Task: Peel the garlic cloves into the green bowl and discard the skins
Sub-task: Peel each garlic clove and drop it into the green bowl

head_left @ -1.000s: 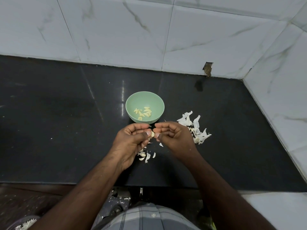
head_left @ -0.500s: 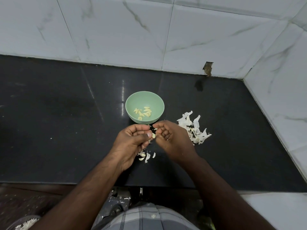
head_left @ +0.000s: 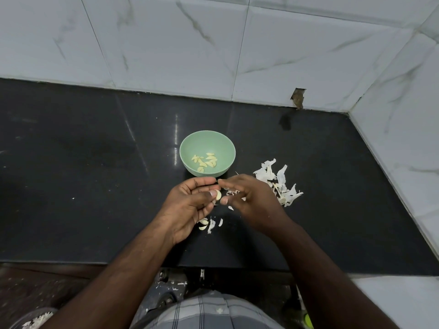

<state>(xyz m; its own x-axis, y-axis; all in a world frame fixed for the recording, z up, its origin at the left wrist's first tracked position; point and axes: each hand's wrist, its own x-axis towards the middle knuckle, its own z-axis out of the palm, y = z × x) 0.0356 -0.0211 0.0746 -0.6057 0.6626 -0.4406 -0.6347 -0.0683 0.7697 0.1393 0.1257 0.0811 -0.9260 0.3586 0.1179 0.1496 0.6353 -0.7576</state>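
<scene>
While your left hand (head_left: 190, 205) pinches a mostly bare garlic clove (head_left: 217, 194), your right hand (head_left: 249, 200) sits half curled, thumb at the clove, looks like it's holding nothing. You're mid-peel; next, strip any leftover skin and drop it in the green bowl (head_left: 207, 142) just past your fingertips

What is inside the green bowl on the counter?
The green bowl holds a small heap of peeled garlic cloves on its floor. No skins show among them. The near inner wall is hidden behind the bowl's rim.
</scene>
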